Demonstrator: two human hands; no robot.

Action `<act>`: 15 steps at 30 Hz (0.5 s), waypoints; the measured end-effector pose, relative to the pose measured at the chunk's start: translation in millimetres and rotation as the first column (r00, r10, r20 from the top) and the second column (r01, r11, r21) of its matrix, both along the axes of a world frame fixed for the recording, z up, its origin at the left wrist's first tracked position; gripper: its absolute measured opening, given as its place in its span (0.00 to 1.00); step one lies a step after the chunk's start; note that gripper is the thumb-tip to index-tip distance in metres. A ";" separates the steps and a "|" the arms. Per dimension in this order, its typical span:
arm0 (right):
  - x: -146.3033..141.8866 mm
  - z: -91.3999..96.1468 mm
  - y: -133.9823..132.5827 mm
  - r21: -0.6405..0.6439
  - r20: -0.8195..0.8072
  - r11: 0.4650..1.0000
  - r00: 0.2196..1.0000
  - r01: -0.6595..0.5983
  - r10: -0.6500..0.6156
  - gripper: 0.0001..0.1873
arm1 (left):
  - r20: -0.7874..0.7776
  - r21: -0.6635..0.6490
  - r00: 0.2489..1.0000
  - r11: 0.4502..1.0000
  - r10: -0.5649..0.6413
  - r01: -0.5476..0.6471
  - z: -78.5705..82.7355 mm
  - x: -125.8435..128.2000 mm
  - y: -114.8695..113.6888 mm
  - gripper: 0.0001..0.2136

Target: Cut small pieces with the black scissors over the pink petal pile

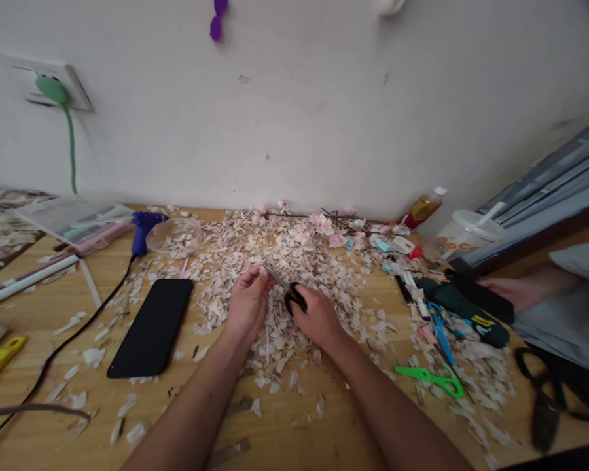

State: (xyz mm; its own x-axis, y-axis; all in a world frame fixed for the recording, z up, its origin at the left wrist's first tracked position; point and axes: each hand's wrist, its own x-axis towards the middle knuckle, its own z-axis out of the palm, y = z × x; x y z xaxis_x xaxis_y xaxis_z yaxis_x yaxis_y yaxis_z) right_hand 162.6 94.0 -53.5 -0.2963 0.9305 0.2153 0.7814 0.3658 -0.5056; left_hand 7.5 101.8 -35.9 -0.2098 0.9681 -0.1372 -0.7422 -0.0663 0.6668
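Note:
My right hand [317, 317] grips black-handled scissors [294, 299], whose blades point up and left toward my left hand. My left hand [248, 301] is closed in a pinch with a small pale flake [263, 270] at its fingertips, close to the scissor tip. Whether the blades touch the flake is too small to tell. Beneath both hands spreads a heap of dry, whitish petal-like flakes [220, 275]. Twigs with pink and white blossoms [324, 224] lie behind the heap, against the wall.
Left are a black phone [151, 327], a blue glue gun [143, 229], a clear dish [174, 239] and a yellow cutter [2, 360]. Right are green scissors [429, 378], blue scissors [440, 333], a lidded cup [464, 232] and a bottle [425, 206]. Another person's hand [510, 291] holds something black.

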 end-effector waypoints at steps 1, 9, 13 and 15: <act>-0.2 0.6 -0.2 0.006 -0.007 1.000 1.000 -0.007 0.007 0.08 | 0.009 -0.002 1.000 1.000 -0.001 0.002 0.0 0.1 -0.1 0.12; 0.2 2.9 -0.1 0.020 -0.012 1.000 1.000 -0.019 0.019 0.06 | -0.022 0.057 0.999 0.998 -0.030 0.031 -4.7 1.6 -0.4 0.10; 0.9 0.4 -0.1 0.006 -0.030 1.000 1.000 0.003 -0.002 0.06 | 0.000 0.033 1.000 0.999 -0.025 0.025 -2.8 2.6 -0.9 0.11; 0.5 0.8 -0.4 0.000 -0.042 1.000 0.999 0.006 -0.006 0.06 | 0.030 0.005 0.999 1.000 -0.019 0.019 -1.0 3.3 -1.4 0.12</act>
